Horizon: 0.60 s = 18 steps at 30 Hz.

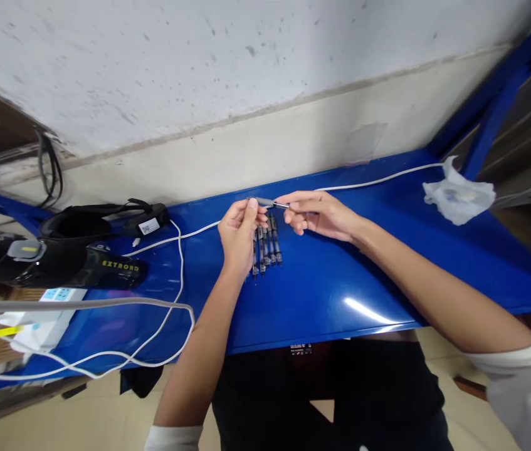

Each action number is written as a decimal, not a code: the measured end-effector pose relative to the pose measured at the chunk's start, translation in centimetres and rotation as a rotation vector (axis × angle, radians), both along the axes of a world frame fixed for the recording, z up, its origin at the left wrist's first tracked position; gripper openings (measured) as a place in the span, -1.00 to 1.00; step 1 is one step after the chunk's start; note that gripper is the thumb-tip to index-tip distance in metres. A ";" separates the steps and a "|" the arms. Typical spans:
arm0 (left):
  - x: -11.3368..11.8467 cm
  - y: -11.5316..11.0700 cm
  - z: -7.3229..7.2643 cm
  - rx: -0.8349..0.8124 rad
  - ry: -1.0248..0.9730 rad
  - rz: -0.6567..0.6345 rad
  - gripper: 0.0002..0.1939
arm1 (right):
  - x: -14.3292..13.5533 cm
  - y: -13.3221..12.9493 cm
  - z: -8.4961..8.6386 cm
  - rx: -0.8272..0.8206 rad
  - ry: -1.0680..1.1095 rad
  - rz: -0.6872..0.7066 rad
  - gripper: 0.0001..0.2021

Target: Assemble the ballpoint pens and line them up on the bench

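Above the blue table (312, 282), my left hand (241, 230) pinches a grey pen barrel (264, 202) between thumb and fingers. A thin, shiny pen refill (282, 205) sticks out of the barrel's right end, held by the fingertips of my right hand (324, 215). Barrel and refill lie nearly level, in one line. Just below, several black and clear pens (272, 241) lie side by side on the table; my left hand partly covers the row.
At left lie a black bottle (110, 266), a black strapped device (147, 220) and a white power strip (49, 319). A looping white cable (183, 263) crosses the table. A crumpled plastic bag (460, 194) rests at right. Behind is a wall (227, 144); blue frame posts (495, 106) stand at right.
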<state>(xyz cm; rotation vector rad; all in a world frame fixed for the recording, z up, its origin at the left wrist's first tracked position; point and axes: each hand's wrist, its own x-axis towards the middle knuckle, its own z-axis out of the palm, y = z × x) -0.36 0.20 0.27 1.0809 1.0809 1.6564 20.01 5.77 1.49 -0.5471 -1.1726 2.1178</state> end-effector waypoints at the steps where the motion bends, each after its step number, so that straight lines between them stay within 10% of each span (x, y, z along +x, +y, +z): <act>1: -0.1 0.0 0.0 -0.005 0.015 -0.013 -0.73 | 0.1 -0.1 0.0 0.028 -0.023 0.048 -0.66; 7: 0.3 -0.1 -0.6 -0.063 0.179 -0.106 -0.68 | 0.3 -0.2 -0.1 0.013 -0.049 0.206 -0.80; 18: -1.0 0.5 -0.6 -0.032 0.091 0.179 -0.71 | 1.7 2.3 -1.0 -0.073 -0.268 -0.162 -0.67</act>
